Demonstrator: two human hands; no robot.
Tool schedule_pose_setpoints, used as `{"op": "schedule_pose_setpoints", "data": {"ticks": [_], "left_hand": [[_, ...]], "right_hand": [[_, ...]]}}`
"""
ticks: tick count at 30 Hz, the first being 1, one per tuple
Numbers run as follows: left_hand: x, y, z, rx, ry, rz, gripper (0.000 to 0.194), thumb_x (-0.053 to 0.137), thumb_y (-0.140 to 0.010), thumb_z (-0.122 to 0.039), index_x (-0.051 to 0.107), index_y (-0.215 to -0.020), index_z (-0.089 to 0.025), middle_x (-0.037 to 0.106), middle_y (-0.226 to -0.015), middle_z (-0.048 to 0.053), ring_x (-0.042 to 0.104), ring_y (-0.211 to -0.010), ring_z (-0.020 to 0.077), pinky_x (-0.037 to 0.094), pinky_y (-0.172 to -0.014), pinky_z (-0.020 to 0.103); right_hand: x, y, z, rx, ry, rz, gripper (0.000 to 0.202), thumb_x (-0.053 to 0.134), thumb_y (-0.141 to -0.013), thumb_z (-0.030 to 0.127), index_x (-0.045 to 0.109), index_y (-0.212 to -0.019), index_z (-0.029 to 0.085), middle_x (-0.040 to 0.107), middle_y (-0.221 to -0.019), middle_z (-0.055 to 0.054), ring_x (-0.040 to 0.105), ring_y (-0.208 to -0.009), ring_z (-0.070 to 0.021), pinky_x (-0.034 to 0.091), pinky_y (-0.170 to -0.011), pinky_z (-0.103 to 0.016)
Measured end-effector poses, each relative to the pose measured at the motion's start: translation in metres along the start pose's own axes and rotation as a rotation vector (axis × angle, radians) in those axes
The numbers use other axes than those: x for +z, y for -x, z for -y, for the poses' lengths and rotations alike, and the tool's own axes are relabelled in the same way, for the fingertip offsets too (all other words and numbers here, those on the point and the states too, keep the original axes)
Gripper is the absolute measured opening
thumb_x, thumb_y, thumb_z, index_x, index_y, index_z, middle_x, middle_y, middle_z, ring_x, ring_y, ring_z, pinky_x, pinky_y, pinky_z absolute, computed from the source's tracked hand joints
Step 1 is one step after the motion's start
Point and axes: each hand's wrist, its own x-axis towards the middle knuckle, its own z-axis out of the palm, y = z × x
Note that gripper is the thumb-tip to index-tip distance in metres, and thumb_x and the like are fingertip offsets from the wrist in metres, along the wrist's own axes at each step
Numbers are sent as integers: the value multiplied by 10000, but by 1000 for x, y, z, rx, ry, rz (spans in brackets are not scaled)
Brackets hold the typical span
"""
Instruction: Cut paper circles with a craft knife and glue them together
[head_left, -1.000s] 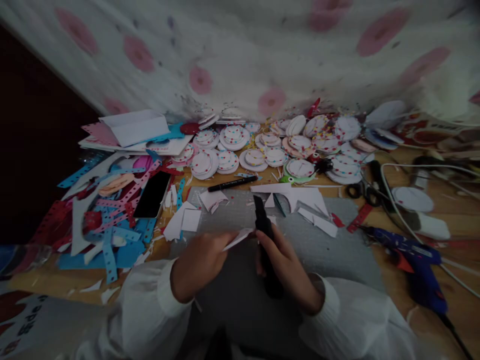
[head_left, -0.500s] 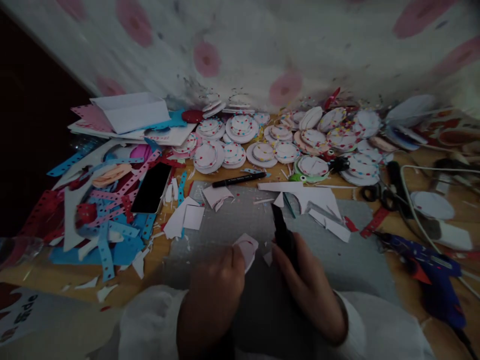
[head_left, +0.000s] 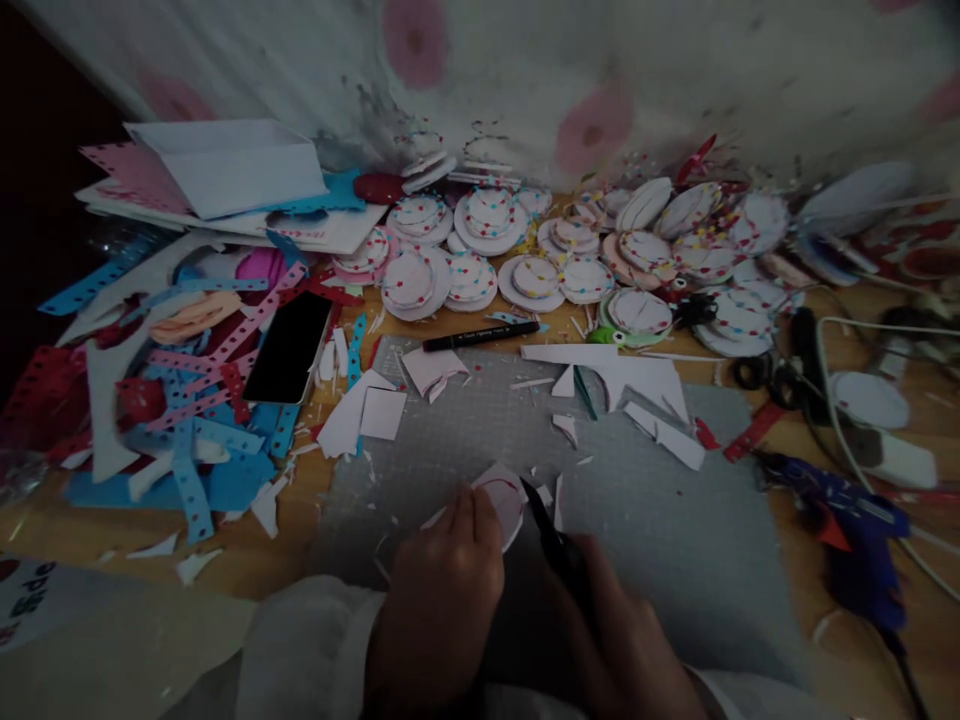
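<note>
My left hand (head_left: pixel 442 590) has its fingers closed over a small white foam-board piece (head_left: pixel 508 498) and holds it against the grey cutting mat (head_left: pixel 667 510). A curved red line is drawn on that piece. In my right hand (head_left: pixel 630 645) is a black utility knife (head_left: pixel 561 550), gripped by its handle. Its dark blade points up and to the left, close beside the piece's right edge; whether it touches cannot be made out. Thin white offcuts (head_left: pixel 559 500) lie just past the blade.
Layered white discs with coloured dots (head_left: pixel 491 218) crowd the back. A black marker (head_left: pixel 480 336) and foam scraps (head_left: pixel 641 385) lie on the mat's far part. At left are a phone (head_left: pixel 289 345) and a coloured scrap heap (head_left: pixel 195 440); at right, a blue glue gun (head_left: pixel 847 530).
The knife and right hand have moved down, and the blade now sits beside the foam piece. Offcuts lie in changed spots near it. The view has shifted, with the far objects higher.
</note>
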Motion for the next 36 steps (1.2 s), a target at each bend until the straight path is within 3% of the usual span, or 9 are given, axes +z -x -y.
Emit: {"op": "schedule_pose_setpoints", "data": {"ticks": [8, 13, 18, 27, 30, 36], "left_hand": [[5, 1, 2, 7, -42, -88, 517, 469, -715, 81, 651, -1165, -96, 715, -1100, 149, 728, -899, 251, 611, -678, 283], [5, 1, 2, 29, -64, -57, 522, 461, -722, 78, 638, -1188, -77, 680, -1162, 165, 716, -945, 259, 618, -683, 280], [7, 1, 3, 52, -78, -97, 525, 455, -710, 80, 649, -1171, -76, 698, -1122, 162, 732, -883, 247, 618, -653, 265], [6, -1, 6, 53, -44, -87, 497, 509, -706, 74, 660, -1155, -77, 720, -1076, 158, 740, -822, 248, 615, -616, 258], [8, -1, 7, 76, -74, -121, 480, 518, -707, 70, 672, -1135, -84, 731, -1046, 157, 740, -820, 237, 607, -624, 234], [5, -3, 4, 81, -78, -77, 483, 490, -699, 72, 666, -1132, -52, 730, -1034, 171, 740, -819, 255, 614, -612, 257]], "right_hand": [[0, -3, 0, -16, 142, 31, 294, 295, -925, 285, 502, -1118, 205, 744, -917, -126, 743, -714, -257, 567, -587, -320], [0, -4, -4, 6, 226, 67, 287, 279, -928, 240, 500, -1108, 199, 741, -898, -118, 741, -717, -256, 556, -592, -315], [-5, -7, -5, -15, 218, 110, 287, 302, -917, 200, 496, -1128, 192, 740, -925, -118, 738, -739, -247, 532, -600, -301], [-23, -13, 0, -8, 142, 133, 278, 370, -917, 273, 550, -1110, 186, 742, -867, -113, 715, -655, -221, 506, -545, -278], [-24, -14, 0, -11, 143, 126, 284, 389, -898, 275, 563, -1104, 186, 738, -806, -103, 705, -628, -225, 501, -530, -279], [-24, -15, 2, -11, 145, 129, 271, 396, -876, 257, 576, -1068, 197, 711, -696, -78, 690, -613, -224, 498, -538, -280]]}}
